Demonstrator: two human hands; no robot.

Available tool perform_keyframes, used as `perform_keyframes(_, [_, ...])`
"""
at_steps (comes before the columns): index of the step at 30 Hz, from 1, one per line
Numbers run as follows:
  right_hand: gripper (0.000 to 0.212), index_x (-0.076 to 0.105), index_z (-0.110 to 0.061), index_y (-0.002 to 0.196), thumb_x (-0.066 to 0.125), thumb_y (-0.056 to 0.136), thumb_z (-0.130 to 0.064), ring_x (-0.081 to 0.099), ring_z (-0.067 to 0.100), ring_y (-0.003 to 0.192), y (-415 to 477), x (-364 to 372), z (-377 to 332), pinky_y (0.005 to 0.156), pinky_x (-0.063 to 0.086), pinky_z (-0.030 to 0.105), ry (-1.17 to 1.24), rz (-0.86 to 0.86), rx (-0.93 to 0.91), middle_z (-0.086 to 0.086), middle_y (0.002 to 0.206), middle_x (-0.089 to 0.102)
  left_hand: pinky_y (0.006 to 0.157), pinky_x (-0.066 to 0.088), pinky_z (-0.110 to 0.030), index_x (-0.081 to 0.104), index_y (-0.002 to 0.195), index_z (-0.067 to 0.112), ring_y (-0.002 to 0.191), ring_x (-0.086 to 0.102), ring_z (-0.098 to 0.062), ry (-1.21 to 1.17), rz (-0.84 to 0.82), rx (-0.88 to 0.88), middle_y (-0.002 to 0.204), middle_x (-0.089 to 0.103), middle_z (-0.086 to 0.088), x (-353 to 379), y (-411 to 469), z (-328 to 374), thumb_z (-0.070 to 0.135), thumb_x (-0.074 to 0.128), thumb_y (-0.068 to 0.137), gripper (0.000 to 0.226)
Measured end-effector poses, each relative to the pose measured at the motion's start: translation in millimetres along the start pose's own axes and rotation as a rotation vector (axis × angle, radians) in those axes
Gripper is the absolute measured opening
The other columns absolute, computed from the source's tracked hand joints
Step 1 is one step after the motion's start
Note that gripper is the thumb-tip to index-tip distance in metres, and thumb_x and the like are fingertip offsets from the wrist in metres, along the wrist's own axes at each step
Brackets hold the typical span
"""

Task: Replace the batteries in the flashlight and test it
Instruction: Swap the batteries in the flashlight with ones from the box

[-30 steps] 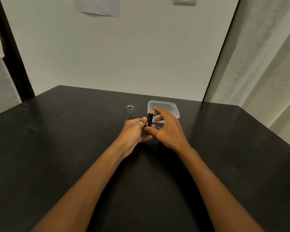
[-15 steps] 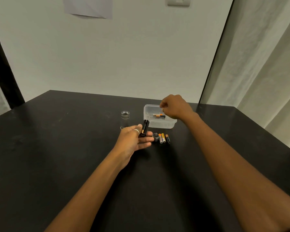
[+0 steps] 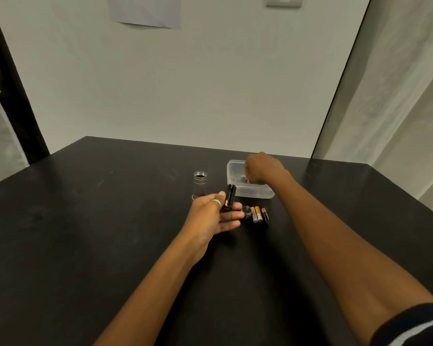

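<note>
The table is big and black. Far right, the right hand dips into the box; I cannot tell if it grips anything. The left hand pinches the holder. The flashlight stands open. Three batteries lie near. Filling, closing and testing are left.

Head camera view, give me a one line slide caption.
Left hand holds a black battery holder while the right hand reaches into a clear plastic box; three batteries lie nearby.
</note>
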State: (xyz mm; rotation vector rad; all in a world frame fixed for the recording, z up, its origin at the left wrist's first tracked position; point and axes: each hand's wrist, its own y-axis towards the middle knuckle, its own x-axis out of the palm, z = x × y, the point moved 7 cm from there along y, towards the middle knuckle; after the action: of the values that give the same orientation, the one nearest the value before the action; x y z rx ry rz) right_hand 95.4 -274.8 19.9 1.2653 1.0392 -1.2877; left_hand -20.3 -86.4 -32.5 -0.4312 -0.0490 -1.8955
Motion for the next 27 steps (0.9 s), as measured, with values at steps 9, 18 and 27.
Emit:
perform_keyframes(9, [0.01, 0.069, -0.013, 0.099, 0.064, 0.092, -0.017, 0.067, 0.029, 0.089, -5.6, -2.5, 1.5, 0.083, 0.06, 0.045, 0.009, 0.02, 0.002, 0.009, 0.097, 0.069, 0.065, 0.06, -0.029, 0.06, 0.124, 0.009, 0.086, 0.077, -0.022, 0.004, 0.006, -0.005, 0.098, 0.078, -0.011, 0.4, -5.7, 1.6, 0.022, 0.044, 0.108, 0.026])
perform_keyframes(18, [0.02, 0.073, -0.014, 0.111, 0.066, 0.093, -0.021, 0.067, 0.029, 0.099, -3.3, 0.8, 3.8, 0.09, 0.058, 0.049, 0.05, -0.039, 0.004, 0.007, 0.11, 0.072, 0.065, 0.06, -0.029, 0.06, 0.123, 0.009, 0.087, 0.077, -0.021, 0.004, -0.005, 0.002, 0.098, 0.078, -0.011, 0.1, -4.0, 1.4, 0.022, 0.044, 0.108, 0.026])
perform_keyframes(27, [0.015, 0.065, -0.02, 0.11, 0.069, 0.096, -0.018, 0.067, 0.002, 0.081, -98.4, -60.3, -12.6, 0.067, 0.051, 0.013, 0.867, 0.427, -0.029, -0.009, 0.084, 0.071, 0.066, 0.06, -0.029, 0.062, 0.114, 0.011, 0.088, 0.077, -0.02, 0.025, -0.002, 0.01, 0.102, 0.077, -0.011, 3.3, -8.8, 4.5, 0.021, 0.044, 0.108, 0.022])
